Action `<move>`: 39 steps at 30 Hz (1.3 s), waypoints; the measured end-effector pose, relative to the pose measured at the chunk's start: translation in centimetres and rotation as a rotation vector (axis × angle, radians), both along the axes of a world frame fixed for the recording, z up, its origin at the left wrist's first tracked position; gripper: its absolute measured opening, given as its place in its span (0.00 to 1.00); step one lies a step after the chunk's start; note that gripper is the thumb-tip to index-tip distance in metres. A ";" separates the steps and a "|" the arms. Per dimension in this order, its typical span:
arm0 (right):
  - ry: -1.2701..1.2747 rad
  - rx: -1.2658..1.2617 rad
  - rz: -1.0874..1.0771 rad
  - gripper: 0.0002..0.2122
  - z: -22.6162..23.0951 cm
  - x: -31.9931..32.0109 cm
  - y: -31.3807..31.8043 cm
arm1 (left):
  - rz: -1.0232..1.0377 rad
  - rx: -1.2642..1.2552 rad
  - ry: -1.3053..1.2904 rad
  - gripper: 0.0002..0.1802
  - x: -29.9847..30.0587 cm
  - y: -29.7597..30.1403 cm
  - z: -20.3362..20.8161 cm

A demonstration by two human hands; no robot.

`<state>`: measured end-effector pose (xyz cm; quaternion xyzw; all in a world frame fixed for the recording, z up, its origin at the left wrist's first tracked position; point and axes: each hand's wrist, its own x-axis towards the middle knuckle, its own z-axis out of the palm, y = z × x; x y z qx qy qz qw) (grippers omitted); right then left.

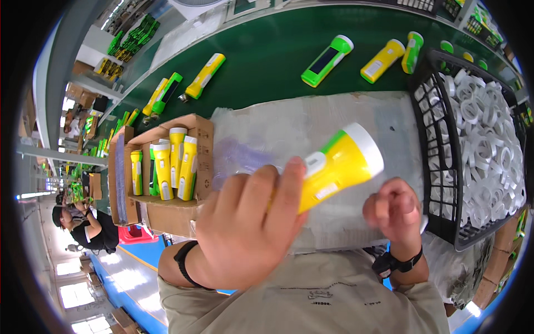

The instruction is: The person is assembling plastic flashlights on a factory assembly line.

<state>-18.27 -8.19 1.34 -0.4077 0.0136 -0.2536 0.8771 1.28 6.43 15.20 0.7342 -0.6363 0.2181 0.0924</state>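
Note:
My left hand is wrapped round the body of a yellow and green flashlight. It is tilted, its wide white-ringed head pointing up and to the right. Just right of it is my right hand, apart from the flashlight, with its fingers curled in toward the thumb; what they hold, if anything, I cannot make out. A small white edge shows beside that hand. Both hands are above a worktop covered with pale sheeting. Some clear purplish plastic lies on it, left of the flashlight.
At left, an open cardboard box holds several upright flashlights. A black basket full of white rings stands at right. Several flashlights lie on the green conveyor belt at the back. A person is at the far left.

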 end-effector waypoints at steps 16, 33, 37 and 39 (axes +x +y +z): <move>-0.378 0.442 0.082 0.41 3.3 0.3 -1.2 | 0.341 0.154 0.312 0.28 23.0 -15.3 -12.5; -0.024 0.238 -0.041 0.35 -1.1 -0.4 -0.7 | 0.782 0.281 0.715 0.42 38.8 -4.1 -13.8; 0.125 0.111 -0.068 0.36 -0.5 1.1 -0.6 | 0.752 0.452 0.574 0.34 35.1 -5.4 -11.9; 0.226 0.022 -0.115 0.33 0.0 1.6 -0.6 | 0.775 0.427 0.481 0.31 33.1 -5.6 -10.1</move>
